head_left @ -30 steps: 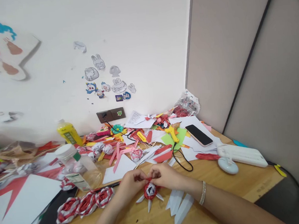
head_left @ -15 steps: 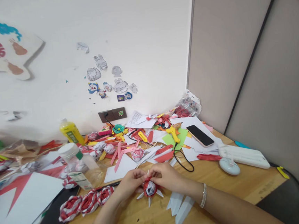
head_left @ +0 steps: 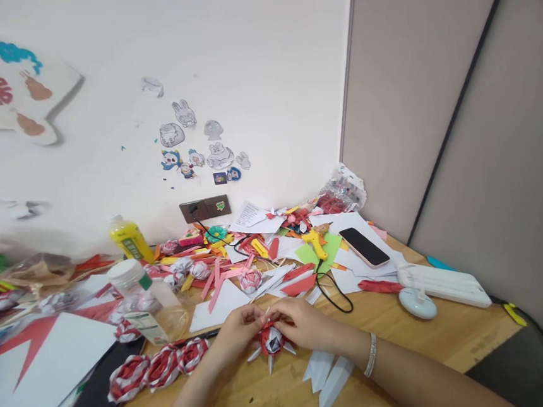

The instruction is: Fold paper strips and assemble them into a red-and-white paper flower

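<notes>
Between my hands is a red and white paper flower point(head_left: 272, 341) with a dark spot in its middle and pointed white paper tips sticking out around it. My left hand point(head_left: 241, 328) pinches its upper left edge, and my right hand point(head_left: 294, 320) pinches the upper right edge. The fingertips of both hands come close together at its top. To the right, near my right wrist, lie folded white paper strips point(head_left: 332, 379). A row of red and white twisted paper rosettes point(head_left: 162, 367) rests beside my left forearm.
A clear plastic jar point(head_left: 167, 311) and a yellow bottle point(head_left: 131, 239) stand at the left. Paper scraps cover the back, with a yellow glue gun point(head_left: 316, 244) and its looped cord. A phone point(head_left: 364, 247), a white power strip point(head_left: 444, 283) and a mouse point(head_left: 417, 303) lie to the right.
The paper flower has tilted slightly under my fingers, and my right hand has shifted a little over its top. The rest of the table looks the same.
</notes>
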`<state>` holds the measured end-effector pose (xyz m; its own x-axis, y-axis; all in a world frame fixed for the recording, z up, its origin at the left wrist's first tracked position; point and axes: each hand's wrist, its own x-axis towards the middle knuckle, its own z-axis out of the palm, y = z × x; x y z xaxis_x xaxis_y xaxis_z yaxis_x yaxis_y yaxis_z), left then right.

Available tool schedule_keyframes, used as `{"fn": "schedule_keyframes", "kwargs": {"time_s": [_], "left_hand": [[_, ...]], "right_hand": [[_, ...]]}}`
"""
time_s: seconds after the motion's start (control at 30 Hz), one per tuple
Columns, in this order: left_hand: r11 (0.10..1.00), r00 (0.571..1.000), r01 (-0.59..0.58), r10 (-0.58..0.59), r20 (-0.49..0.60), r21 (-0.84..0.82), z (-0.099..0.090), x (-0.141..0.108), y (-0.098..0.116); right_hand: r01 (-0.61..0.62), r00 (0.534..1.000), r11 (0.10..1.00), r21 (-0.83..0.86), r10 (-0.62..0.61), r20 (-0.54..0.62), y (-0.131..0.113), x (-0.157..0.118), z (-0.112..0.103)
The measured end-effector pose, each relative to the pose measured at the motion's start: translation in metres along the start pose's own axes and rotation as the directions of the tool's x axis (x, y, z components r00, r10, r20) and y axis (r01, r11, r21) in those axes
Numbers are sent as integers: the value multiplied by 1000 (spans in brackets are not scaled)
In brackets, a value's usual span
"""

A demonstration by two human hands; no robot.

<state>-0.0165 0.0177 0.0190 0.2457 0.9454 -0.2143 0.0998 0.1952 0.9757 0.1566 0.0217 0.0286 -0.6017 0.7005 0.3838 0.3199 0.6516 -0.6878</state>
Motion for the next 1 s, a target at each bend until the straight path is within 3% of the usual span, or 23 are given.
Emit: {"fn": "schedule_keyframes", "kwargs": {"time_s": [0.33,0.53,0.77,1.0], "left_hand": [[999,996,-28,31,-82,44,1,-2,5],[995,990,-56,66,-124,85,3,-3,10],[987,986,-69,90,-142,147,3,-3,13],[991,984,-71,88,-155,116,6,-8,19]], "right_hand": [[70,997,996,55,-67,-45,7,0,2],[-41,996,970,238,59,-71,10,0,8],[-48,992,938,343,86,-96,10,3,12],[157,979,962,224,-122,-161,10,3,11]]}}
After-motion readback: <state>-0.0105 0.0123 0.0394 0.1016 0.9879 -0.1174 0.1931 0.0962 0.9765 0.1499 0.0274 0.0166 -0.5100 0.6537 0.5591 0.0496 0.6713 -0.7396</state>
